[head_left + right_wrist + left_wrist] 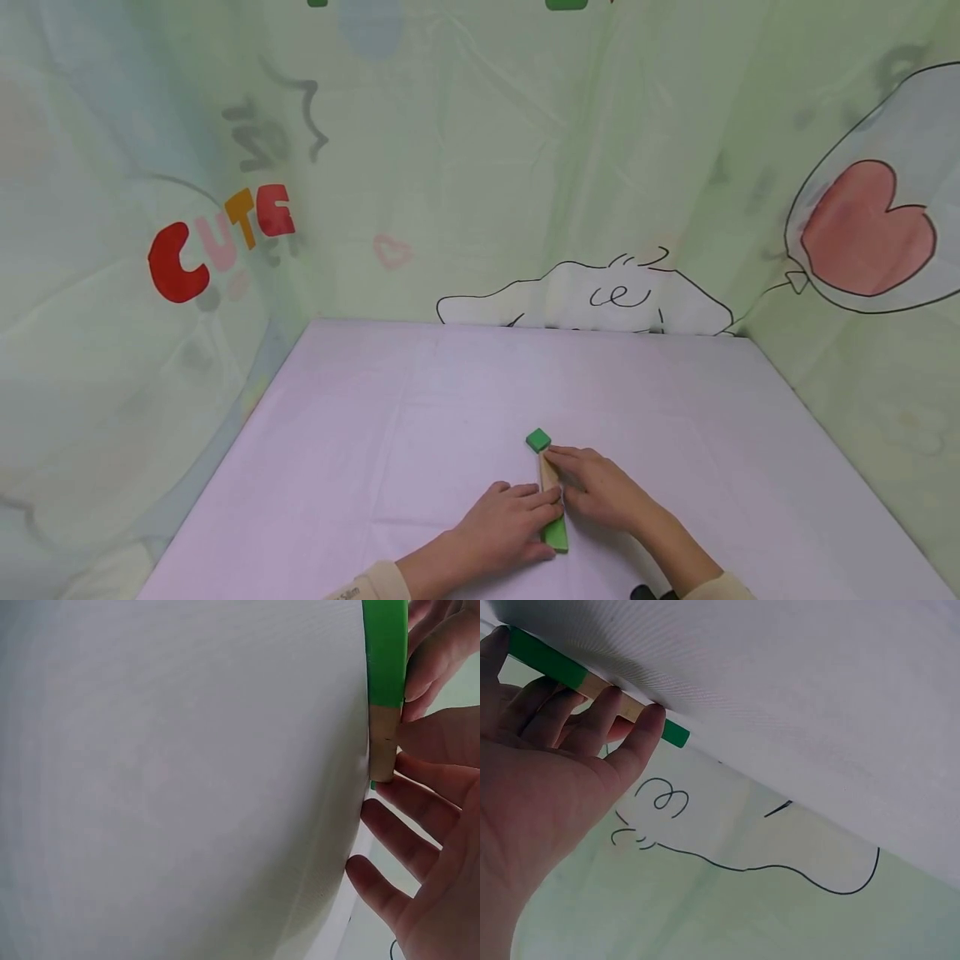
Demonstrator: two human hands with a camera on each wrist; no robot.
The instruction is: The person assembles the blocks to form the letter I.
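Note:
A long green block (555, 536) lies on the table with a plain wooden block (548, 473) at its far end. Just beyond the wooden piece is a small green block (538, 440), turned like a diamond. My left hand (504, 527) holds the long green block, two fingers bent across it and the thumb by its near end; these fingers hide where the two longer pieces meet. On the right side, my right hand (604, 490) touches the wooden block with thumb and forefinger fairly straight. Its other fingertips rest on the cloth in the right wrist view.
A pale cloth covers the table (420, 400). Printed curtains (510, 167) rise along its back and both sides. Part of a black object (642, 592) shows at the bottom edge near the right forearm.

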